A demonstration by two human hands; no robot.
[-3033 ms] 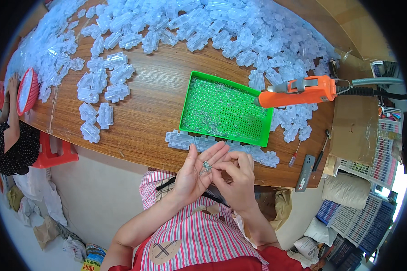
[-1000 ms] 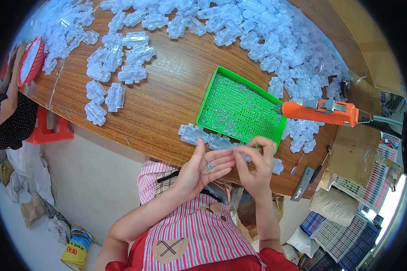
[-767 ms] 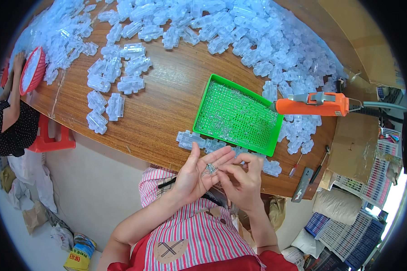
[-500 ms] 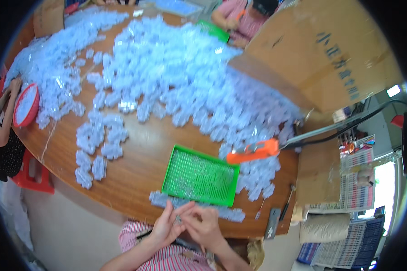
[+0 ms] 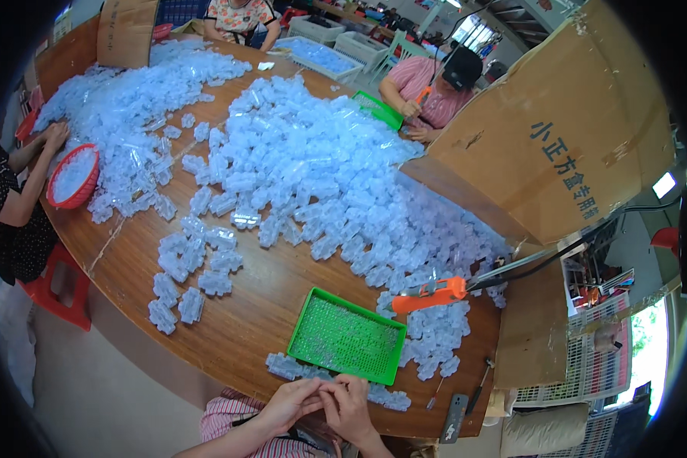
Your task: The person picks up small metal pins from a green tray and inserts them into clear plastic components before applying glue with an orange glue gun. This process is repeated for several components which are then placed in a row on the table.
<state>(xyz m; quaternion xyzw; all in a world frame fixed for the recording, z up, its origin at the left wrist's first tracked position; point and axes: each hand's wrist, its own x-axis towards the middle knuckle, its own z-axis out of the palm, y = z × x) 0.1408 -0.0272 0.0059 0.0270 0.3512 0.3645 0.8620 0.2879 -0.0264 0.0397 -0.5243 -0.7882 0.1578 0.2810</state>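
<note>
Indoors, translucent parts [image 5: 305, 153] on a wooden table [image 5: 256, 313]

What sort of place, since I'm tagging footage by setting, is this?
Probably an assembly workshop: a heap of translucent plastic parts covers much of the wooden table, an orange electric screwdriver hangs near a green tray, and a co-worker holds a similar tool.

Cardboard sheet [image 5: 588, 99] stands at upper right

At far left, a red stool [image 5: 52, 290] stands beside a co-worker [image 5: 19, 229] in dotted black. Top centre, white crates [image 5: 362, 50] sit left of a pale green chair [image 5: 404, 50]; another co-worker [image 5: 443, 103] wears pink. Lower right, a dark phone-like slab [image 5: 454, 418] lies on the worktop [image 5: 259, 314].
</note>
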